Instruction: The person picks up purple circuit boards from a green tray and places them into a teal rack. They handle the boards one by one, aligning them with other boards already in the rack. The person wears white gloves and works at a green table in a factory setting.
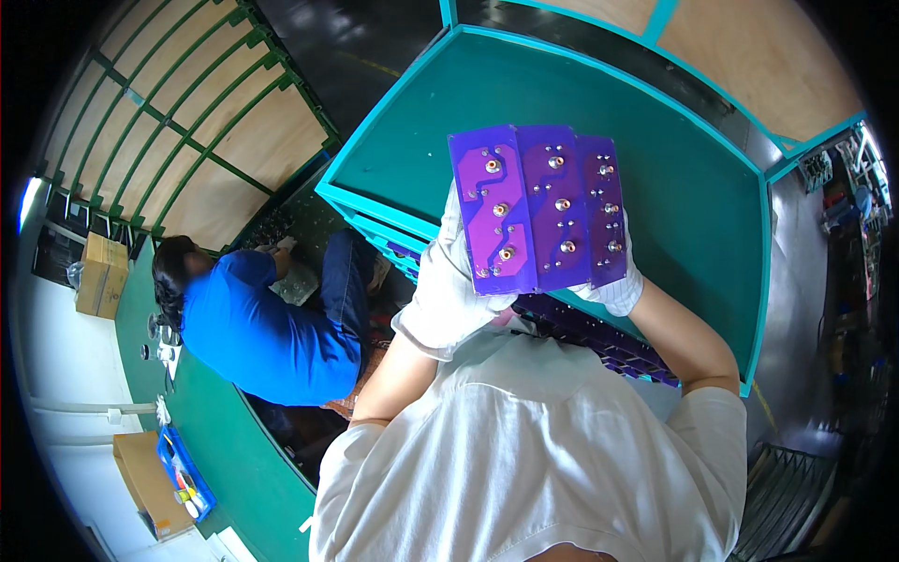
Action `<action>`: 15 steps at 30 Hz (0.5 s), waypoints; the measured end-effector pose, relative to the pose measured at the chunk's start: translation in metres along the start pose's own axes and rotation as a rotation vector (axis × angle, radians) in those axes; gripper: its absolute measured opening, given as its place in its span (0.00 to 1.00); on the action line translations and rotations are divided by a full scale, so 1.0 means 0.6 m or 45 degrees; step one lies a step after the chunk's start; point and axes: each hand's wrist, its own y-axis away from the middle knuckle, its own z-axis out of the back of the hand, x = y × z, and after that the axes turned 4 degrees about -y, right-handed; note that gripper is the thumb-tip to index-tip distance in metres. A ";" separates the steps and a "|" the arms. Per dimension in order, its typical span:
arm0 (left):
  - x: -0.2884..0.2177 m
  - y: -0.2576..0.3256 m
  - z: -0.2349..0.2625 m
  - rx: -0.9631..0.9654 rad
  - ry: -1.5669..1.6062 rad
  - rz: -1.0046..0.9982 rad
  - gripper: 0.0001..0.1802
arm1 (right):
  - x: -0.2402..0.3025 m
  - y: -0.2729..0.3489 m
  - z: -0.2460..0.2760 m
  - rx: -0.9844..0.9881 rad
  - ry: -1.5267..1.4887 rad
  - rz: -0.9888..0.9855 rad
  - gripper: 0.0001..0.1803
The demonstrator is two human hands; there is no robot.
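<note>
Purple circuit boards (552,239) are held up in front of me, overlapping side by side so that three panels show. Small metal posts with reddish centres stand in rows on their faces. My left hand (448,286), in a white glove, grips the boards along their left and lower side. The other white-gloved hand, my right hand (616,288), closes on their lower right edge. Most of the fingers on both hands are hidden behind the boards. Below them, more dark purple boards (618,348) sit in rows under the teal-framed top.
A green bench top with a teal frame (375,155) lies beyond my hands. To the left, a person in a blue shirt (267,323) sits bent forward by a green table (220,426). Cardboard boxes (101,276) and a blue tray (178,459) are at the far left. Wooden panels (267,131) in green rails stand behind.
</note>
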 end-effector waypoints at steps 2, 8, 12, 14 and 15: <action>0.007 -0.007 0.001 -0.024 0.057 0.072 0.23 | 0.000 -0.003 -0.017 0.034 -0.111 -0.036 0.29; 0.030 -0.017 -0.006 0.150 0.588 0.219 0.46 | 0.000 -0.003 -0.007 0.025 0.090 0.083 0.22; 0.030 -0.023 -0.009 0.285 1.561 0.394 0.35 | 0.007 0.001 -0.010 -0.036 0.176 0.137 0.20; 0.016 -0.026 -0.010 0.340 1.778 0.502 0.33 | 0.014 0.003 -0.022 -0.022 0.095 0.101 0.20; 0.028 -0.027 -0.010 0.250 1.624 0.528 0.29 | 0.022 0.003 -0.034 0.018 -0.031 0.044 0.20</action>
